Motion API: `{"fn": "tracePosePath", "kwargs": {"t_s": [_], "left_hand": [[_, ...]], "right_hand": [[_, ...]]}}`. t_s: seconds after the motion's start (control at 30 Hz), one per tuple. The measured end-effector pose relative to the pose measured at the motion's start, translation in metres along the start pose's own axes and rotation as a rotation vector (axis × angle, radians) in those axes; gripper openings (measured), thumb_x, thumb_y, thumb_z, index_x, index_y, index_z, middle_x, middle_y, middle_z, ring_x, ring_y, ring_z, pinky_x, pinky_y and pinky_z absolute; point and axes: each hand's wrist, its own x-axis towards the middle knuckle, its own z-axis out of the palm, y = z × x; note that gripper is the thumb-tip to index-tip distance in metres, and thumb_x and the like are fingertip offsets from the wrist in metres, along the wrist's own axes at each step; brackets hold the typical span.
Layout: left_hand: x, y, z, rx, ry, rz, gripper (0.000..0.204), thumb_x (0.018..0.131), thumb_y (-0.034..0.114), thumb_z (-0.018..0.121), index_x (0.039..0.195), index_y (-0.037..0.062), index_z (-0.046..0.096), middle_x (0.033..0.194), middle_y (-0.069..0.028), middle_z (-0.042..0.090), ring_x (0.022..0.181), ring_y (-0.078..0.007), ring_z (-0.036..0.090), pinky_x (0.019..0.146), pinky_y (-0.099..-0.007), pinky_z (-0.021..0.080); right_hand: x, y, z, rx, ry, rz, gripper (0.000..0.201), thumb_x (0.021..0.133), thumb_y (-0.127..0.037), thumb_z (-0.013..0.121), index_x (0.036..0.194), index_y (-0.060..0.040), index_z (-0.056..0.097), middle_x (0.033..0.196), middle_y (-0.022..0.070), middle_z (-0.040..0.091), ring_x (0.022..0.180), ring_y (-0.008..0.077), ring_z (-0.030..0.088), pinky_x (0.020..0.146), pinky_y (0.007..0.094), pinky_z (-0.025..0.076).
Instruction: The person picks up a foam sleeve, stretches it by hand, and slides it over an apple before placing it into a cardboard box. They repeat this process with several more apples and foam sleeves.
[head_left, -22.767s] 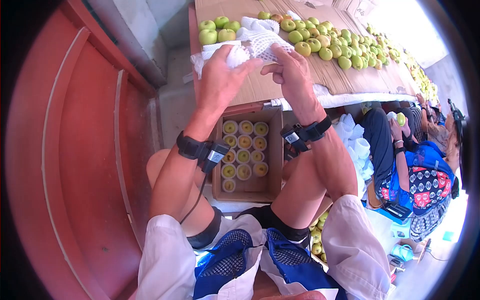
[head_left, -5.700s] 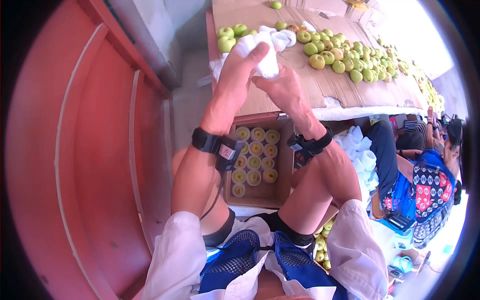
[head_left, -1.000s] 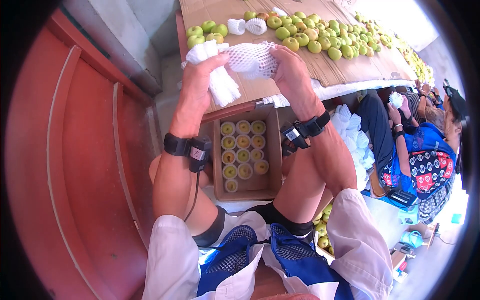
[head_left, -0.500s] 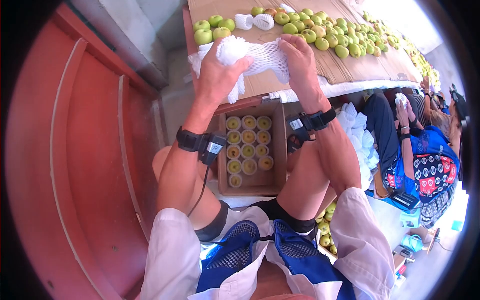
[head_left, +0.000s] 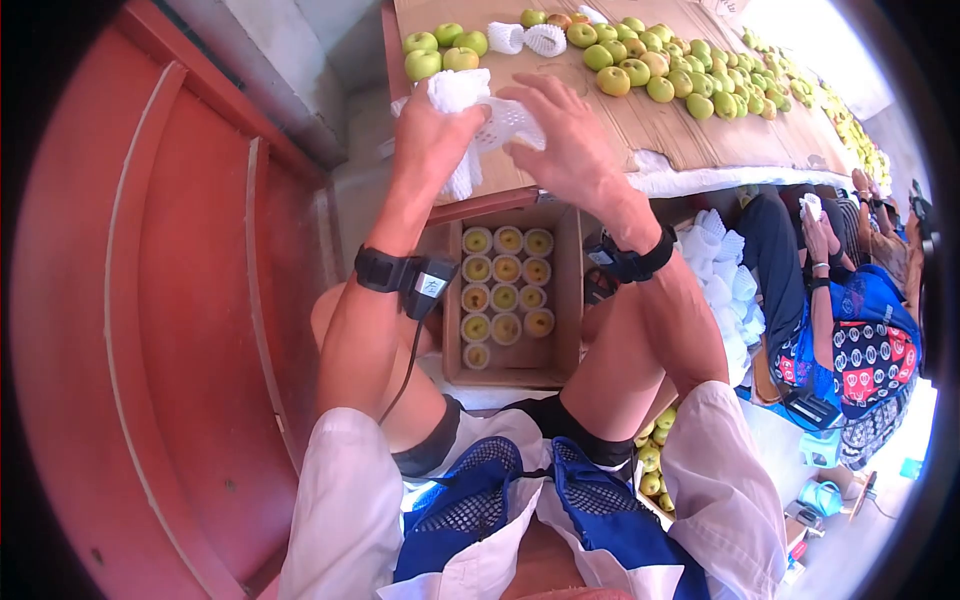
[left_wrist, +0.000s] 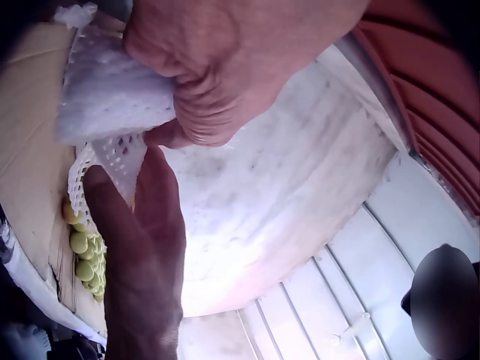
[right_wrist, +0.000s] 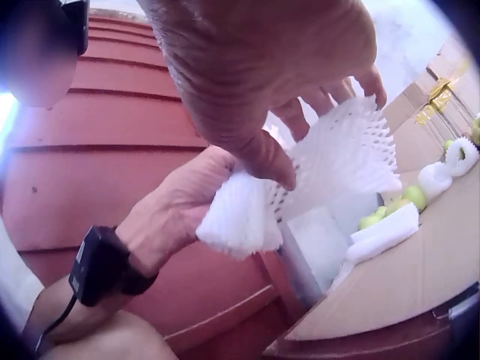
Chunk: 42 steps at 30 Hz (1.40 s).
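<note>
My left hand (head_left: 428,140) grips a bunched white foam fruit net (head_left: 460,92); whatever is inside it is hidden. From that hand a looser, open-mesh stretch of foam net (right_wrist: 341,154) reaches toward my right hand (head_left: 575,145). The right fingers are spread, with the thumb on one side of the mesh and the fingertips on the other. In the left wrist view the right fingers (left_wrist: 112,199) lie along the net's end. Below both hands is a cardboard carton (head_left: 572,300) holding rows of apples (head_left: 505,297) in foam nets.
Green apples (head_left: 690,80) cover much of the cardboard-topped table, with a small group (head_left: 440,50) at its left. Two foam nets (head_left: 525,40) lie between them. A heap of foam nets (head_left: 715,280) is by my right knee. Another person (head_left: 850,320) sits at the right.
Half a second ago my right hand pinched the net's end and drew it out sideways; now its fingers are spread and the net is less stretched. The left hand keeps its grip.
</note>
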Motion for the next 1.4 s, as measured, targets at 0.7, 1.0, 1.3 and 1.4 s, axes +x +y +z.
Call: {"fn": "tracePosePath", "kwargs": {"t_s": [0.7, 1.0, 1.3, 1.4], "left_hand": [[-0.004, 0.000, 0.001, -0.421, -0.085, -0.125, 0.041, 0.086, 0.008, 0.078, 0.123, -0.0025, 0.066, 0.113, -0.0072, 0.072, 0.100, -0.0161, 0.068, 0.088, -0.0306, 0.054], [-0.005, -0.007, 0.011, -0.111, 0.037, 0.047, 0.044, 0.083, 0.010, 0.077, 0.123, -0.0018, 0.063, 0.111, -0.0078, 0.071, 0.100, -0.0148, 0.066, 0.087, -0.0307, 0.053], [-0.009, -0.005, 0.025, -0.148, 0.065, 0.009, 0.044, 0.083, 0.014, 0.078, 0.121, -0.0002, 0.064, 0.107, -0.0071, 0.071, 0.098, -0.0147, 0.066, 0.085, -0.0306, 0.053], [-0.009, 0.001, 0.025, -0.095, 0.100, -0.031, 0.041, 0.084, 0.013, 0.077, 0.121, 0.0001, 0.065, 0.107, -0.0060, 0.071, 0.097, -0.0141, 0.066, 0.084, -0.0301, 0.053]], "right_hand": [[0.002, 0.028, 0.010, 1.223, -0.150, 0.686, 0.048, 0.093, -0.029, 0.072, 0.128, 0.0029, 0.065, 0.115, 0.0077, 0.071, 0.107, 0.0143, 0.063, 0.095, 0.0287, 0.046], [0.002, 0.031, 0.012, 0.955, 0.066, 0.699, 0.038, 0.091, -0.030, 0.075, 0.113, 0.0010, 0.066, 0.104, 0.0076, 0.070, 0.096, 0.0130, 0.063, 0.085, 0.0317, 0.049], [0.004, 0.005, 0.017, 0.139, 0.221, 0.441, 0.029, 0.085, -0.019, 0.070, 0.108, -0.0035, 0.060, 0.104, 0.0158, 0.067, 0.093, 0.0360, 0.067, 0.078, 0.0441, 0.054], [0.001, 0.000, 0.022, 0.139, 0.180, 0.390, 0.031, 0.085, -0.018, 0.070, 0.110, -0.0051, 0.059, 0.106, 0.0141, 0.064, 0.093, 0.0367, 0.066, 0.078, 0.0456, 0.054]]}}
